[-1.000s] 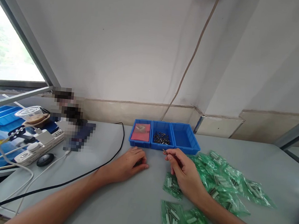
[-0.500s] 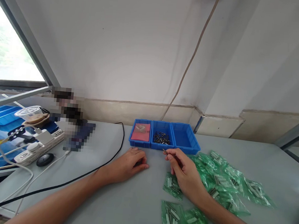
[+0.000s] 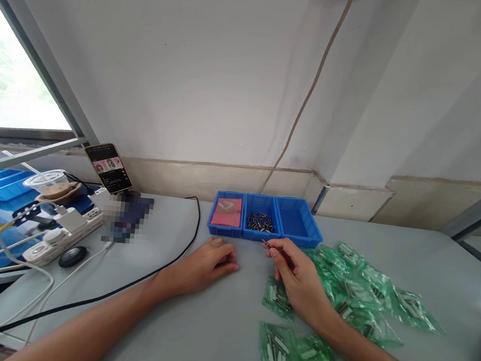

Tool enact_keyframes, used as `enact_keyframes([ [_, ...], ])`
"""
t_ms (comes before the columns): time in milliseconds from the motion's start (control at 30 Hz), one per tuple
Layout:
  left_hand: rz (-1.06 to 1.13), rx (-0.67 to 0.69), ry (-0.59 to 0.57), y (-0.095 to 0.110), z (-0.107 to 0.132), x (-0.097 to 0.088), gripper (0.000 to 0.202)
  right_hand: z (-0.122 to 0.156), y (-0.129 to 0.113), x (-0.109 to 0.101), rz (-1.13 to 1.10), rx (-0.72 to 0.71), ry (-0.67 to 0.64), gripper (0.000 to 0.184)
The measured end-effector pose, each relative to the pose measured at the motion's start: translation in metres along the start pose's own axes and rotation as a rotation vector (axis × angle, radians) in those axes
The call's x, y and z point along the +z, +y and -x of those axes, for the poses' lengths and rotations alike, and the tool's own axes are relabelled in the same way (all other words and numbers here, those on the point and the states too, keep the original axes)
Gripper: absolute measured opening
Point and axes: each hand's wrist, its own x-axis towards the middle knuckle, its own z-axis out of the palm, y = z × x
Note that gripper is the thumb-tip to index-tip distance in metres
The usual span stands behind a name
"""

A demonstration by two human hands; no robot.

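My right hand [image 3: 299,277] is raised in front of the blue three-part tray [image 3: 239,234], with thumb and fingers closed on a small metal screw [image 3: 264,243]. Its tip pokes out to the left. My left hand [image 3: 207,265] rests on the table, loosely curled and holding nothing, thumb apart from the bent fingers. The tray's middle compartment has a heap of dark metal screws [image 3: 260,222]. In its left compartment lies a pink card [image 3: 226,212] with a small clear packet on top. Below and beside my right hand are green plastic bags [image 3: 279,298] with white and metal pieces inside.
More filled green bags [image 3: 366,289] spread to the right. A black cable [image 3: 128,289] crosses under my left forearm. At left stand a power strip [image 3: 65,234], a black mouse-like object [image 3: 72,256], a propped phone [image 3: 109,168] and a lidded cup [image 3: 47,182]. A wall rises behind.
Both hands and the screw stay in nearly the same place. The phone at the left, blurred out before, now shows clearly.
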Motion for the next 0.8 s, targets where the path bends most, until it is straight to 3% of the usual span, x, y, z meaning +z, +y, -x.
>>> enact_keyframes([
  [233, -0.026, 0.059, 0.026, 0.0032, -0.0029, -0.0019, 0.025, 0.0005, 0.0046, 0.0003, -0.007, 0.018, 0.001, 0.028],
  [400, 0.020, 0.045, 0.044, 0.0068, -0.0025, -0.0045, 0.017, 0.0001, 0.0027, 0.0005, -0.015, 0.004, 0.015, 0.028],
  [800, -0.017, 0.039, 0.057, 0.0015, -0.0031, 0.0010, 0.020, -0.0003, 0.0023, 0.0005, -0.015, 0.003, 0.006, 0.027],
])
